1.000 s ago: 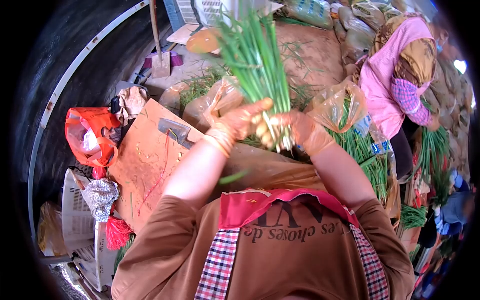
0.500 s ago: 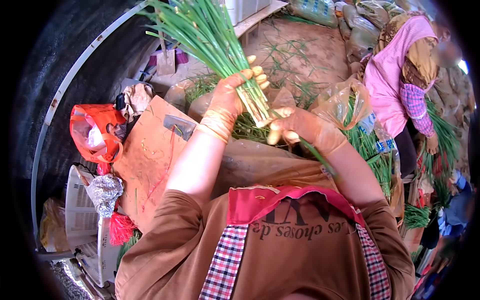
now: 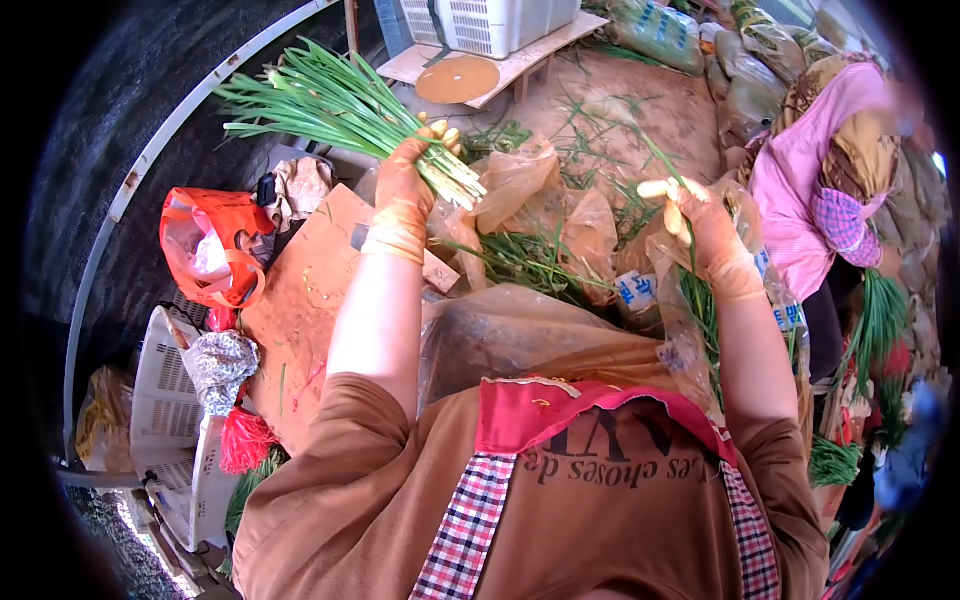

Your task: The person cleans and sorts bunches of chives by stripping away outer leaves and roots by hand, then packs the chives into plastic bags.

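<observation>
Green stalks [image 3: 320, 110] in one bunch, at eleven o'clock, are gripped near their pale ends by the gloved left hand [image 3: 405, 182]. One thin stalk [image 3: 656, 150] is pinched by the gloved right hand [image 3: 706, 222] at two o'clock. The bunch is judged light, springy and easily bruised; it is best held gently by the firmer pale ends. Farther out, an orange board [image 3: 285, 335] is seen at nine o'clock.

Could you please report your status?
Left hand gripping bunch of green stalks. Right hand holding separate thin stalk. Crumpled plastic lies below, blocking neither hand.
</observation>
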